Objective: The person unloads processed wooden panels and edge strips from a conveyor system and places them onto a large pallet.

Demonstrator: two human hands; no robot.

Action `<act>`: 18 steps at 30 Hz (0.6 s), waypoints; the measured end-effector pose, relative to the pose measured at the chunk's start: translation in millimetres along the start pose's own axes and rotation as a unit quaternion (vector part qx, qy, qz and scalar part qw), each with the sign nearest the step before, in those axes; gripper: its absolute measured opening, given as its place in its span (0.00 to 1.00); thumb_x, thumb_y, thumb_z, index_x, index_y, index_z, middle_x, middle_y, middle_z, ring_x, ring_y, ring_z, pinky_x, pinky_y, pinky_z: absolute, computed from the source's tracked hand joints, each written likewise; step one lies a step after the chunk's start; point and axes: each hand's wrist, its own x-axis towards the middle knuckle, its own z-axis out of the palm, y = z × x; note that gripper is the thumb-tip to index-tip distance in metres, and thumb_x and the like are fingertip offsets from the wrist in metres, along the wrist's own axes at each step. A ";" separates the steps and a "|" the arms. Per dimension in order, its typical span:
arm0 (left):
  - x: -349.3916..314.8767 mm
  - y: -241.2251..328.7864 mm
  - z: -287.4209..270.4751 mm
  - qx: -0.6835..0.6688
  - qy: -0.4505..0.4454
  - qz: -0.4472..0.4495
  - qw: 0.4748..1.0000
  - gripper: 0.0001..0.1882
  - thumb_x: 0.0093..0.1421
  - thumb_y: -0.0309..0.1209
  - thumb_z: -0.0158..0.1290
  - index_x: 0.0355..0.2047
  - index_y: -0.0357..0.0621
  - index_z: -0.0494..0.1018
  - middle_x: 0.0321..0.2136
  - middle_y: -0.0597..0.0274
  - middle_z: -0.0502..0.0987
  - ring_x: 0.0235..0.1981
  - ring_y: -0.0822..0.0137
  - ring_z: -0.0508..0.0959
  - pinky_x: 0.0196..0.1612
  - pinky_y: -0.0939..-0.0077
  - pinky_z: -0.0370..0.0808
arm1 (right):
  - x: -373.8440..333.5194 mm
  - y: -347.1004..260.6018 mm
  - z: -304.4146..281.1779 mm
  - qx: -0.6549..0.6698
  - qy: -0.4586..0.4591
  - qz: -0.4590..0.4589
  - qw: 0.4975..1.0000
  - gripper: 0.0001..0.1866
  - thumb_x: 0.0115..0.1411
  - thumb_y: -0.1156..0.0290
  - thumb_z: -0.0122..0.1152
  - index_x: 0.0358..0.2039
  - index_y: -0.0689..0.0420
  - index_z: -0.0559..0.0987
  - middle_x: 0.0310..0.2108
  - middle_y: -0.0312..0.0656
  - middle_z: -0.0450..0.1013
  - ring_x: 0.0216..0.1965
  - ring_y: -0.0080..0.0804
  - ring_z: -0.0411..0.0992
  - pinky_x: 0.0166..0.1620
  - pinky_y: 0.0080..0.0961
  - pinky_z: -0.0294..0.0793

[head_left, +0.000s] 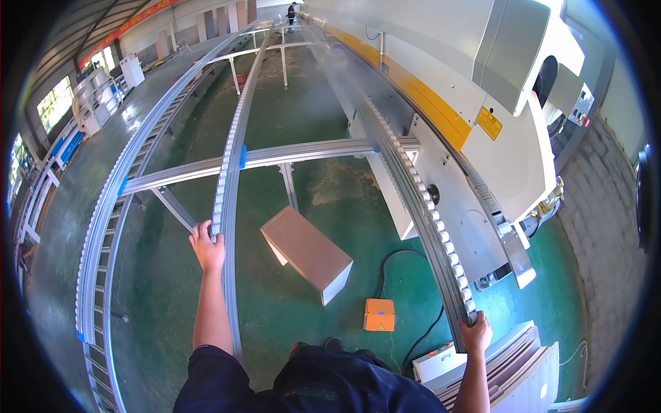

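Note:
My left hand point(208, 246) is closed over the roller edge of the middle aluminium rail point(230, 289), its fingers on the left side and its thumb near the white rollers. At the near end of the right-hand aluminium rail point(421, 227), my right hand point(476, 332) is wrapped round the tip, just below the last white rollers. Both rails run away from me, joined by an aluminium crossbeam point(303, 153). Neither hand carries a loose piece. The undersides of my fingers are hidden.
A long white machine point(523, 151) with a yellow stripe stands along the right. Between the rails, a brown-topped box point(306, 248) and an orange box point(380, 315) with a black cable sit on the green floor. Stacked boards point(523, 372) lean at lower right. A distant person point(292, 14) stands far off.

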 end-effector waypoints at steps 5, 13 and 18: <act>-1.3 4.3 0.6 -0.018 0.079 0.070 0.994 0.21 0.50 0.25 0.56 0.47 0.47 0.72 0.50 0.55 0.70 0.50 0.53 0.68 0.55 0.59 0.64 | 0.5 2.1 2.7 -0.001 0.006 -0.007 1.000 0.23 0.41 0.60 0.71 0.32 0.59 0.71 0.29 0.51 0.75 0.34 0.51 0.74 0.40 0.42 0.73; -0.1 -6.7 3.9 -0.017 -0.047 -0.033 0.998 0.06 0.53 0.26 0.54 0.33 0.44 0.76 0.26 0.61 0.76 0.36 0.60 0.75 0.43 0.64 0.71 | 0.0 0.1 -0.3 0.007 0.000 -0.002 1.000 0.23 0.41 0.60 0.71 0.33 0.59 0.72 0.29 0.51 0.74 0.34 0.51 0.74 0.40 0.42 0.73; -0.1 -15.4 7.6 -0.082 -0.044 -0.041 0.995 0.06 0.52 0.27 0.54 0.32 0.43 0.74 0.27 0.59 0.74 0.34 0.59 0.74 0.39 0.65 0.72 | 0.6 -0.4 -0.6 0.012 -0.002 -0.007 1.000 0.23 0.41 0.60 0.71 0.33 0.59 0.72 0.29 0.51 0.74 0.34 0.51 0.74 0.40 0.42 0.73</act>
